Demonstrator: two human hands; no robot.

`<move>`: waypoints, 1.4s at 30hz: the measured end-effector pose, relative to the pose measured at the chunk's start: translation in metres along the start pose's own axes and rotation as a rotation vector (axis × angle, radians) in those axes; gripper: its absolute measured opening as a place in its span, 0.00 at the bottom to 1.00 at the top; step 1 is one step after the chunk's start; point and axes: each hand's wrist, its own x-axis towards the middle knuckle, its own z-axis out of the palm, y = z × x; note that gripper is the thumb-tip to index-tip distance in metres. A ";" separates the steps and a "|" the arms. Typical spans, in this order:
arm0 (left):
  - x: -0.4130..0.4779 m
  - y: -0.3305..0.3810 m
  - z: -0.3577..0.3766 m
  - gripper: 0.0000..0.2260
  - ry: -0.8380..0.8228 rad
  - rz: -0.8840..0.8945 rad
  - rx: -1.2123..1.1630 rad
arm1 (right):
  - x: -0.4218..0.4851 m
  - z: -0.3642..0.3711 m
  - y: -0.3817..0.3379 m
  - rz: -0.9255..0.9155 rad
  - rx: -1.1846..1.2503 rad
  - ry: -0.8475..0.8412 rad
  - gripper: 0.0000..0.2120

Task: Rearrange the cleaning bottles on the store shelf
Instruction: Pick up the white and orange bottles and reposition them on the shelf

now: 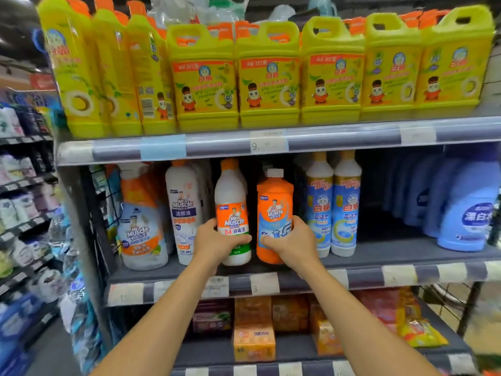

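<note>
While both hands are closed round the lower bodies of two bottles on the middle shelf (379, 256), we judge the load by what shows. Our left hand (217, 241) holds the white plastic bottle with the orange cap and green base band (233, 202); our right hand (291, 244) wraps the orange plastic bottle with the white cap (274, 196). Both look full, so fairly heavy, stiff-walled and smooth; the glossy labels could slip, so a grip low on the waist seems soundest. Left of our left grip stand a tall white bottle (183, 207) and a spray bottle (141, 221); right of our right grip, two white-and-blue bottles (333, 207), then open shelf before the pale blue jugs (466, 210). Above sit yellow jugs (268, 77), leaving little headroom to lift.
</note>
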 end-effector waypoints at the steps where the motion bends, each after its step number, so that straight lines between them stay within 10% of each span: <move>1: 0.004 -0.004 0.000 0.26 0.007 0.004 0.009 | 0.004 0.002 0.002 -0.002 -0.018 0.003 0.29; 42: 0.036 -0.039 0.020 0.27 0.039 0.116 0.284 | 0.019 0.026 0.032 0.031 -0.258 0.110 0.36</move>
